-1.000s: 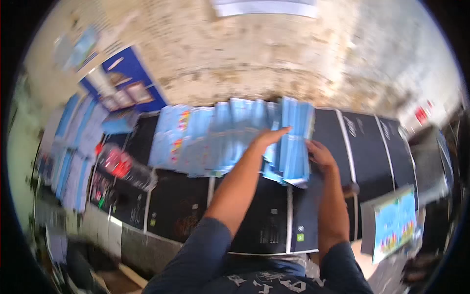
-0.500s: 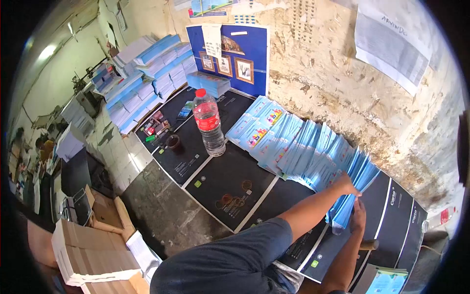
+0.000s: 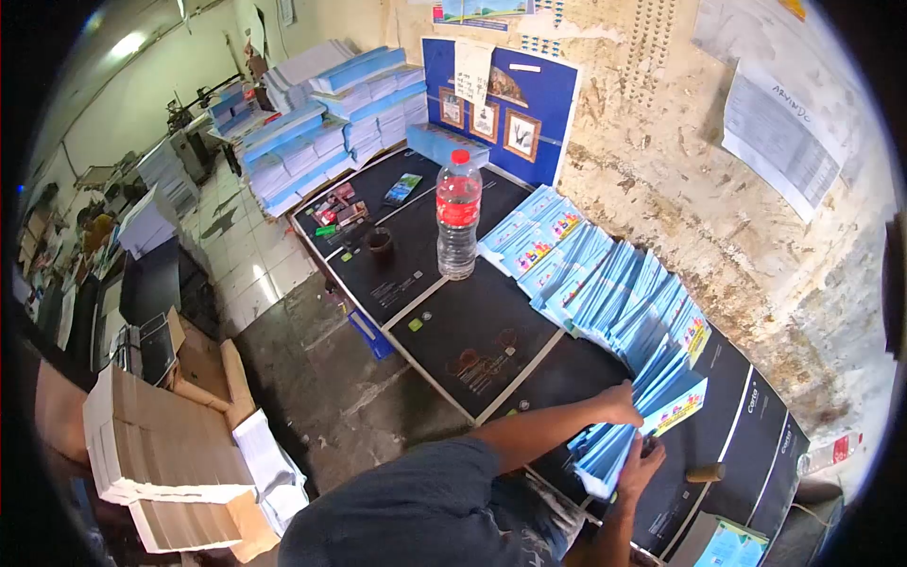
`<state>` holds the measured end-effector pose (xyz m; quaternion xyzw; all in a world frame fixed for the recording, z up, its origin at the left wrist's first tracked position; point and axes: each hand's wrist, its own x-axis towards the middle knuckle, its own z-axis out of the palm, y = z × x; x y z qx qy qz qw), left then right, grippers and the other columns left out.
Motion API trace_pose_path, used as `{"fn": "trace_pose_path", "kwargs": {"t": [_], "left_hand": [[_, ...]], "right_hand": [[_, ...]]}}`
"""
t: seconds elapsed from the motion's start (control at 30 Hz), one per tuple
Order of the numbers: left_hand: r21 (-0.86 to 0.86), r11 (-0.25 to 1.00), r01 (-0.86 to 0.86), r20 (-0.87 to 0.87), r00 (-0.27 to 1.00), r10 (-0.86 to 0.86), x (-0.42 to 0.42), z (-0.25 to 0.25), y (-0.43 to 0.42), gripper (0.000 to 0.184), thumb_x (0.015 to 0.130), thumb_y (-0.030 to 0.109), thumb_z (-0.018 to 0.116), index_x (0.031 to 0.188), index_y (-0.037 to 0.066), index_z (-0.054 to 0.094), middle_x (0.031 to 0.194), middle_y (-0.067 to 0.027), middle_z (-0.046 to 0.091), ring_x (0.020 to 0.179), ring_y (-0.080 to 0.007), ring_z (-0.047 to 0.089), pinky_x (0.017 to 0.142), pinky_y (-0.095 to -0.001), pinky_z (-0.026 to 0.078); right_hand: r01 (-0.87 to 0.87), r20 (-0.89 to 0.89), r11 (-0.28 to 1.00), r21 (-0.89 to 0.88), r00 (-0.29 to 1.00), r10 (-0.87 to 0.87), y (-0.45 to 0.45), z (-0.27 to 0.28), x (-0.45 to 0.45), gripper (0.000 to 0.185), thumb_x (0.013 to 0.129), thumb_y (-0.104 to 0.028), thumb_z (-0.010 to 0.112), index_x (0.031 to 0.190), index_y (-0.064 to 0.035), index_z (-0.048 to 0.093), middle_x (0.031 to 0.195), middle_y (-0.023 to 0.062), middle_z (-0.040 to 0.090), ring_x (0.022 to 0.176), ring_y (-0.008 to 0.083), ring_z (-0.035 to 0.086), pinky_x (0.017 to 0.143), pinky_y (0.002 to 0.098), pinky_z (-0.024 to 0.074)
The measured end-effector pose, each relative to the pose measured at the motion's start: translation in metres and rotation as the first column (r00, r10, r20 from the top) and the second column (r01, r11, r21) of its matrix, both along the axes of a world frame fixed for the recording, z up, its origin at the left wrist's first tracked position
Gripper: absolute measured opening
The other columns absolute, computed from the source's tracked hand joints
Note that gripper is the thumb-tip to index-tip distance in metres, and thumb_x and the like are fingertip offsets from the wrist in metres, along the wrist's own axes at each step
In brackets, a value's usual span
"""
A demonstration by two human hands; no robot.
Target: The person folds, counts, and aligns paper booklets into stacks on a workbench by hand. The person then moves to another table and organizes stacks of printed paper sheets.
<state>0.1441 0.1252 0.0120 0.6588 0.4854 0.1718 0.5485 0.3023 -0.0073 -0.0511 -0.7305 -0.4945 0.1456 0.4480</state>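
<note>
A long row of overlapping light-blue booklets (image 3: 605, 293) runs along the wall side of the black table. At its near end, my left hand (image 3: 619, 406) grips the edge of a bunch of booklets (image 3: 605, 454). My right hand (image 3: 641, 465) is on the other side of that bunch, its fingers bent against the lower edge. The bunch is tilted and fanned, and a colourful cover shows at its right. What lies under my fingertips is partly hidden.
On the black table (image 3: 557, 378) stand a red-capped bottle (image 3: 457, 222) and a dark cup (image 3: 380, 242). A wooden-looking cylinder (image 3: 705, 472) lies right of my hands. Booklet stacks (image 3: 293, 156) rise at the back left. More booklets (image 3: 732, 546) sit at the near right.
The view has swung left. A bunch at the near end has been drawn toward me and tilted away from the row, both hands moving with it, and its colourful cover now shows.
</note>
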Motion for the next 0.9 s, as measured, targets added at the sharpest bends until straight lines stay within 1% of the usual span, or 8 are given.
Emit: {"fn": "trace_pose_path", "kwargs": {"t": [0.2,0.3,0.43,0.47,0.6,0.7,0.8,0.9], "left_hand": [[-0.059,0.988,-0.145,0.170,0.974,0.153,-0.022,-0.035,-0.041,0.104,0.058,0.034,0.091,0.132,-0.020,0.041,0.126,-0.0348,0.061,0.117,-0.0393,0.063,0.097,-0.0377,0.052],[0.003,0.996,-0.088,-0.027,0.996,0.089,-0.021,0.010,-0.044,0.107,0.054,0.034,0.095,0.133,-0.016,0.043,0.126,-0.0329,0.061,0.116,-0.0387,0.064,0.096,-0.0383,0.053],[-0.022,0.992,0.127,0.235,0.965,-0.118,-0.032,-0.016,-0.016,0.097,0.053,0.025,0.092,0.135,-0.005,0.050,0.121,-0.0219,0.066,0.109,-0.0327,0.067,0.095,-0.0424,0.053],[0.159,0.978,0.133,0.079,0.986,-0.147,-0.046,0.029,-0.024,0.095,0.054,0.025,0.091,0.135,-0.003,0.051,0.120,-0.0224,0.067,0.108,-0.0348,0.067,0.095,-0.0437,0.052],[0.419,0.746,0.518,-0.446,0.833,-0.328,-0.069,0.117,-0.028,0.085,0.063,0.030,0.087,0.134,0.005,0.048,0.109,-0.0247,0.071,0.102,-0.0435,0.068,0.089,-0.0487,0.054],[0.342,0.580,0.740,-0.676,0.622,-0.395,-0.070,0.141,-0.039,0.096,0.061,0.033,0.089,0.141,0.007,0.043,0.112,-0.0237,0.069,0.106,-0.0414,0.067,0.091,-0.0486,0.053],[0.452,0.389,0.803,-0.747,0.579,-0.327,-0.078,0.095,-0.043,0.108,0.058,0.037,0.091,0.148,0.009,0.038,0.124,-0.0218,0.062,0.117,-0.0410,0.061,0.098,-0.0505,0.048],[0.429,0.454,0.781,-0.755,0.586,-0.294,-0.082,0.095,-0.044,0.117,0.056,0.040,0.092,0.153,0.010,0.033,0.132,-0.0197,0.055,0.123,-0.0417,0.055,0.103,-0.0506,0.044]], "right_hand": [[0.015,0.168,0.996,0.084,0.985,-0.029,-0.034,-0.005,-0.049,0.046,0.100,-0.034,0.058,0.122,0.0069,0.053,0.120,0.0274,0.052,0.114,0.0422,0.048,0.101,0.0521,0.0374],[0.060,0.149,0.996,0.060,0.987,-0.068,-0.025,-0.031,-0.043,0.049,0.100,-0.037,0.057,0.123,0.0064,0.055,0.122,0.0269,0.052,0.116,0.0420,0.046,0.103,0.0516,0.0352],[0.003,0.109,0.997,0.071,0.994,-0.011,-0.033,0.002,-0.055,0.058,0.093,-0.041,0.069,0.128,0.0030,0.055,0.124,0.0250,0.054,0.116,0.0407,0.049,0.102,0.0506,0.0373],[-0.100,0.014,0.993,0.060,0.995,0.100,-0.037,0.014,-0.052,0.063,0.086,-0.038,0.077,0.129,0.0021,0.054,0.129,0.0255,0.052,0.120,0.0420,0.049,0.103,0.0505,0.0392],[-0.195,0.585,0.932,0.305,0.811,-0.021,-0.065,0.124,-0.063,0.076,0.067,-0.017,0.086,0.135,-0.0068,0.055,0.138,0.0207,0.049,0.130,0.0404,0.045,0.109,0.0557,0.0357],[-0.168,0.838,0.975,-0.144,0.503,0.210,-0.060,0.164,-0.063,0.097,0.070,-0.035,0.083,0.153,-0.0083,0.039,0.157,0.0175,0.037,0.148,0.0353,0.030,0.119,0.0584,0.0226],[-0.204,0.623,0.816,-0.541,0.555,0.551,-0.031,0.154,-0.049,0.118,0.061,-0.050,0.088,0.156,-0.0076,0.032,0.159,0.0167,0.036,0.151,0.0333,0.027,0.122,0.0597,0.0176],[-0.240,0.542,0.715,-0.657,0.509,0.669,-0.018,0.168,-0.040,0.128,0.058,-0.055,0.090,0.159,-0.0094,0.025,0.160,0.0164,0.034,0.152,0.0337,0.025,0.123,0.0596,0.0161]]}}
